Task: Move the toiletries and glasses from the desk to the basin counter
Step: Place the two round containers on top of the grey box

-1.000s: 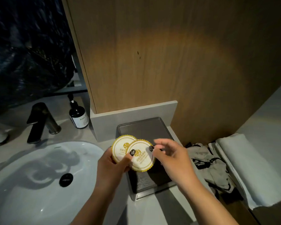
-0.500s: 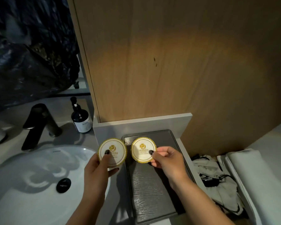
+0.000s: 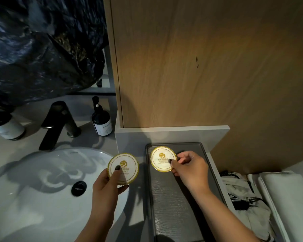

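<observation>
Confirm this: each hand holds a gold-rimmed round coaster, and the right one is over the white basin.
Wrong on one point. The right hand holds its coaster over the dark tray, not the basin, as the head view shows. The left hand does hold the other coaster.

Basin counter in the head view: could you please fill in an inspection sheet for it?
Surface: grey counter with white basin; dark tray to its right.
Job's things: two round gold-edged coasters; left coaster held over the basin's edge, right coaster at the tray's far end, contact unclear.
Clutter: pump bottle, black tap, white container.
Grippers: left hand pinches the left coaster; right hand pinches the right coaster.
Cables: nothing seen.
Surroundings: wood panel, mirror, folded towel, patterned cloth.
</observation>
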`<action>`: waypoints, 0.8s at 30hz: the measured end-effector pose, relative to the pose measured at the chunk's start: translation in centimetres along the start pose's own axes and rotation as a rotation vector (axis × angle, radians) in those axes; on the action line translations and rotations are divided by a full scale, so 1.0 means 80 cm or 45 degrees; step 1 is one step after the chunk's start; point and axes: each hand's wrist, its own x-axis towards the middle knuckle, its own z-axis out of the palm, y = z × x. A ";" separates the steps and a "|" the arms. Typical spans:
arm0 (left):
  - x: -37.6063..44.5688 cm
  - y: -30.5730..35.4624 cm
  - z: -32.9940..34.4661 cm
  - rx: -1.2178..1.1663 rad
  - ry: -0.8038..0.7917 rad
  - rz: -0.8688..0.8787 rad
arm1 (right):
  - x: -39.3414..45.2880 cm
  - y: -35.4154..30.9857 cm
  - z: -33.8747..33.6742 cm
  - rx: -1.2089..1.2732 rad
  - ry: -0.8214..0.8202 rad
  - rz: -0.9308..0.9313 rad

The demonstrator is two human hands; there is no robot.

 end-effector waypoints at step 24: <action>-0.027 -0.006 0.043 0.092 -0.181 0.083 | -0.059 0.019 -0.009 0.136 0.021 -0.568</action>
